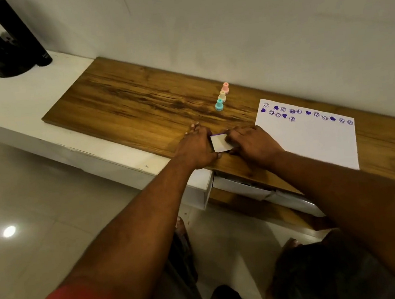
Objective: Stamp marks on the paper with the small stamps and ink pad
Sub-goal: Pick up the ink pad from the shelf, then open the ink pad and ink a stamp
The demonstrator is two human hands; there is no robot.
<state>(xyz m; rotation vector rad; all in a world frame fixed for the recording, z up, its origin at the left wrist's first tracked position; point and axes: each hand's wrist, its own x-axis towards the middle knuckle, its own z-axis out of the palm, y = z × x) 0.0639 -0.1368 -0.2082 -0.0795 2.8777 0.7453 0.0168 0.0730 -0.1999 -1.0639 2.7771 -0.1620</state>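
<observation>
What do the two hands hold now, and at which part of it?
The small white ink pad: the left hand holds its left edge, the right hand its right edge. The three stamps stand untouched.

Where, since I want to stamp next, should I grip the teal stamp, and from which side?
Pinch the teal stamp by its narrow top knob, coming from above and the near side: it stands upright on its wider base, and the yellow stamp crowds its far side.
</observation>
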